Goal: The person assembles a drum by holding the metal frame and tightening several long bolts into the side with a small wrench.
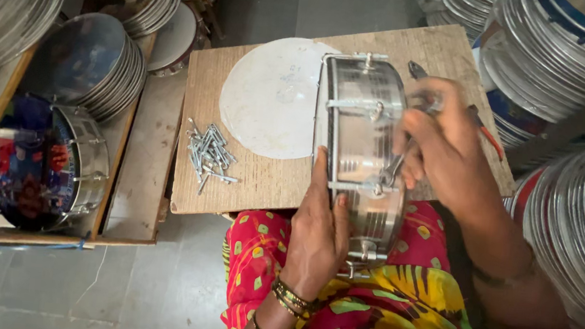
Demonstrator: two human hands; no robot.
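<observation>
A small metal drum shell [361, 157] stands on its edge at the near right part of a wooden table [255, 182], its shiny side band facing up, with tension rods and lugs spaced along it. The left hand [318, 231] is closed around the near left rim of the drum shell, thumb against the band, steadying it upright. The right hand [444, 147] is curled over the right side of the shell and grips a slim metal tool [393, 168] whose tip meets a lug on the band. Just beyond that hand, pliers with dark and red handles [455, 105] lie on the table, partly hidden. To the left of the shell a round white drumhead [270, 98] lies flat, and a heap of metal screws [209, 155] sits nearer the left edge. Stacks of finished drums [101, 67] fill the shelf on the left, and more stacks [574, 63] rise on the right.
</observation>
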